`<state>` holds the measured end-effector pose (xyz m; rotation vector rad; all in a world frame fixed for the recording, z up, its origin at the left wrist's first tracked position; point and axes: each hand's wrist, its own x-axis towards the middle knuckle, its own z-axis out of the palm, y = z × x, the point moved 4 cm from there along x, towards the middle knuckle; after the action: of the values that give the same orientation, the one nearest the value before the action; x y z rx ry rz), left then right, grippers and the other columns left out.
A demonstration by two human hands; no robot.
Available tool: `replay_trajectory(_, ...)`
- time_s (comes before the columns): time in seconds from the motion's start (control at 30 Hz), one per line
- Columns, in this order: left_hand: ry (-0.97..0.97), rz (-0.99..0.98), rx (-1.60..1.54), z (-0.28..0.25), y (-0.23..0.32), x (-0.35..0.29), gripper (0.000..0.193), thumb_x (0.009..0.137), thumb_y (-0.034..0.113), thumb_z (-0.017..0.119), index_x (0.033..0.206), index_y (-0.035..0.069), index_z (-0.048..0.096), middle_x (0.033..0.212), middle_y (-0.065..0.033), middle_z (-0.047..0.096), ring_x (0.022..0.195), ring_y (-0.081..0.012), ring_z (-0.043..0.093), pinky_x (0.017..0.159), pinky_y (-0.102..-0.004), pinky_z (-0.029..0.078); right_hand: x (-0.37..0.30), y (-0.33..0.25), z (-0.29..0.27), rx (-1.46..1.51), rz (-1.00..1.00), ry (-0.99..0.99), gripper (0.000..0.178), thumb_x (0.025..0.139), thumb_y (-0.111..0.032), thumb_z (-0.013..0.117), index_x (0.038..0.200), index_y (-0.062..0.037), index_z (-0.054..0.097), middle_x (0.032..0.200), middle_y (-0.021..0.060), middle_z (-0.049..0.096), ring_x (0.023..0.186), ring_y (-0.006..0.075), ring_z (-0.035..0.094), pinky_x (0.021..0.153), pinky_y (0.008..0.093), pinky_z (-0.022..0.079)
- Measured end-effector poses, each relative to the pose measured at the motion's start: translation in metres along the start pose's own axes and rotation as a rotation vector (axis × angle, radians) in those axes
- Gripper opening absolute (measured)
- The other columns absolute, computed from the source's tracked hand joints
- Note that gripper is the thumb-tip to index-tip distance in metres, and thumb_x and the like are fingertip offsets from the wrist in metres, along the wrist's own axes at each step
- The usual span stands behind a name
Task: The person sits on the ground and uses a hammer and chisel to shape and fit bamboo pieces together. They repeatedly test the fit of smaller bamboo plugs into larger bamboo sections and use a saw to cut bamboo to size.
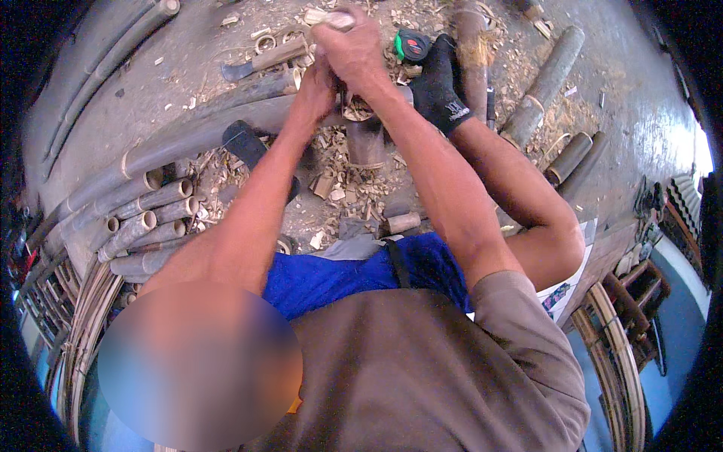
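My right hand (355, 51) is closed around a pale wooden piece (330, 18) whose end shows past the fingers. Just below and left of it, my left hand (319, 84) is closed too, with its grip hidden by motion blur and the right wrist. Both hands are close together, over the open end of a thick bamboo tube (367, 143) that stands between my feet. Left of them on the floor lies a wooden-handled blade (273, 59). To their right sits a black and green tape measure (413, 47), beside my black-socked foot (440, 87).
Wood chips and shavings (354, 196) cover the floor around the tube. Long bamboo poles (181, 135) and a stack of cut bamboo tubes (139, 226) lie at left. More bamboo lengths (542, 87) lie at right. A bundle of split strips (83, 324) stands lower left.
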<state>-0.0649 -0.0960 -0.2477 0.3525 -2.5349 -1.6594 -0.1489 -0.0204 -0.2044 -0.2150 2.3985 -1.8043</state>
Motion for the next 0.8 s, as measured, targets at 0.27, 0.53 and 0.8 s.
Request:
replay_trajectory(0.27,0.371,-0.038,-0.581,0.015,-0.033,-0.059,0.039,0.103,0.023,0.054,0.132,-0.002,0.047,0.122,-0.0123,0.059,0.113,-0.0237,0.056,0.099,-0.0392,0.044,-0.030,-0.022,0.029,-0.116,-0.224,-0.368,0.053,0.073,-0.032,0.073,0.114,0.0000,0.066,0.093,0.0205,0.073,0.086,0.0298,0.072,0.081,0.0397,0.057)
replay_trajectory(0.53,0.630,-0.052,-0.162,0.030,-0.049,-0.091,0.053,0.106,0.037,0.047,0.141,-0.001,0.036,0.139,-0.0165,0.044,0.127,-0.0258,0.044,0.109,-0.0399,0.034,-0.053,-0.027,0.049,-0.130,-0.276,-0.622,0.051,0.073,-0.032,0.074,0.116,-0.0049,0.067,0.092,0.0209,0.073,0.087,0.0349,0.073,0.083,0.0429,0.057)
replay_trajectory(0.8,0.507,-0.454,0.211,0.072,-0.064,-0.117,0.045,0.110,0.026,0.032,0.152,0.010,0.027,0.152,-0.0102,0.034,0.139,-0.0220,0.034,0.119,-0.0383,0.027,-0.087,-0.017,0.072,-0.253,-0.378,-1.022,0.046,0.071,-0.036,0.073,0.105,-0.0046,0.067,0.090,0.0222,0.071,0.088,0.0411,0.070,0.079,0.0479,0.056)
